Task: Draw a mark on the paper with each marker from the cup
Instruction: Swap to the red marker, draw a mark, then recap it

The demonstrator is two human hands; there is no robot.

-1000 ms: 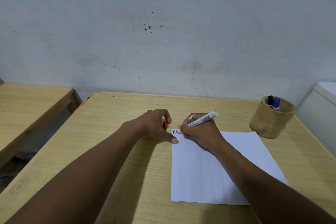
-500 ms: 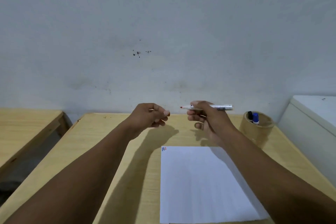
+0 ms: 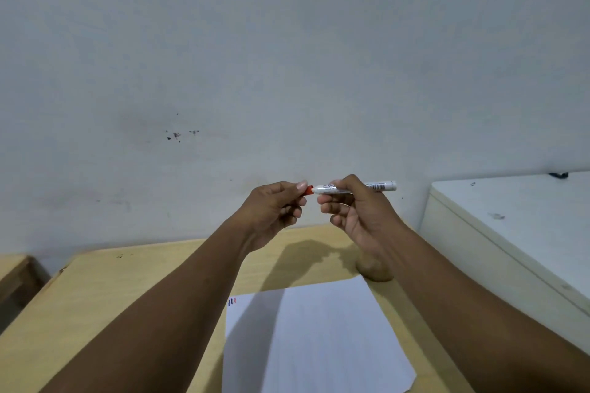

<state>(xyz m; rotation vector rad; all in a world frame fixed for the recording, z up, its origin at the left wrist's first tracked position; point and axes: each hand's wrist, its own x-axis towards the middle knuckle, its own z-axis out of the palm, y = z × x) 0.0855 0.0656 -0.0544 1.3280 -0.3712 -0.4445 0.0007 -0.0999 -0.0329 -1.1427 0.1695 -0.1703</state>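
Note:
Both hands are raised in front of the wall, above the desk. My right hand [image 3: 357, 214] grips a white marker [image 3: 381, 186] held level, its tip pointing left. My left hand [image 3: 274, 209] pinches the red cap [image 3: 308, 190], which meets the marker's tip end. The white paper [image 3: 319, 338] lies on the desk below, with three short marks, blue and red, [image 3: 232, 301] at its top left corner. The bamboo cup [image 3: 375, 269] stands behind the paper's far right corner, mostly hidden by my right forearm; its markers are not visible.
The wooden desk [image 3: 105, 297] runs to the wall. A white cabinet [image 3: 510, 233] stands against its right side, and a second wooden table [image 3: 12, 271] sits to the left across a gap.
Both hands rose from the paper to in front of the wall. The cap and the marker's tip came together. The view tilted up, so the cup slid behind my right forearm.

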